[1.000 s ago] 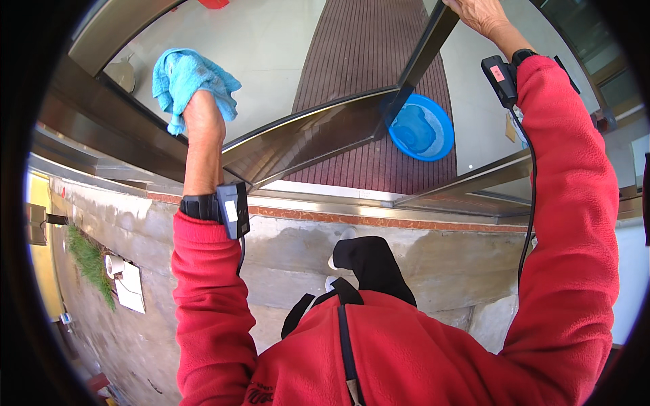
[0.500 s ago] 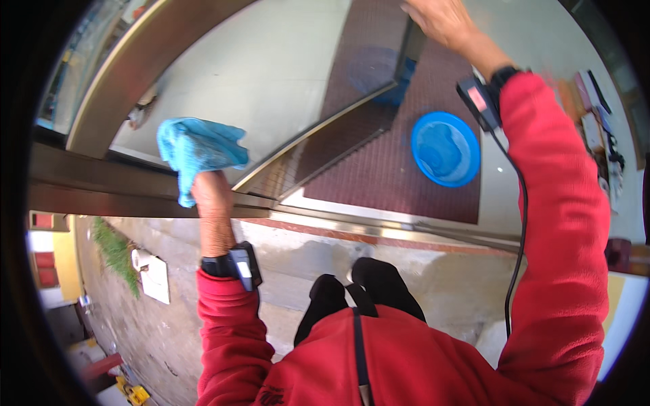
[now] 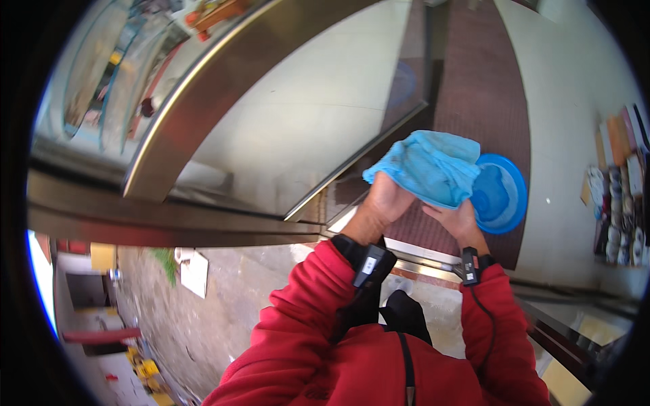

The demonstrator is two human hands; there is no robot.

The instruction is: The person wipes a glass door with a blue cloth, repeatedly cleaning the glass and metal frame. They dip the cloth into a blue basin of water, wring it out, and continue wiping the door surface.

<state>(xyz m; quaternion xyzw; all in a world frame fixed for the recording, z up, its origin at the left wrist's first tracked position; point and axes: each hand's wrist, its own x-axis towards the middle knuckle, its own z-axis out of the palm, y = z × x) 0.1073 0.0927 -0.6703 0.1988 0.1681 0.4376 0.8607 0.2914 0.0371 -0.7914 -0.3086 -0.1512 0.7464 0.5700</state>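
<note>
A light blue cloth [image 3: 428, 162] is held up in front of me between both hands, spread and draped over the fingers. My left hand [image 3: 388, 200] grips its near left part, with most fingers hidden under the fabric. My right hand [image 3: 455, 220] holds its lower right edge, thumb showing along the rim. Just beyond the right hand, a round blue basin [image 3: 517, 215] stands on the floor, holding what looks like water; the cloth and hand cover part of its left side. To the left, a metal-framed glass door [image 3: 257, 128] stands at an angle.
A dark red ribbed mat [image 3: 484, 81] runs inward beneath the basin. The metal door sill [image 3: 423, 265] crosses in front of my legs. Shoes and boxes [image 3: 617, 196] line the far right. Outside on the left are concrete ground [image 3: 230, 298] and a white board [image 3: 195, 274].
My left hand has brought the cloth right, away from the door frame. My right hand has come down from the door's upper part and taken hold of the cloth. The view has shifted.
</note>
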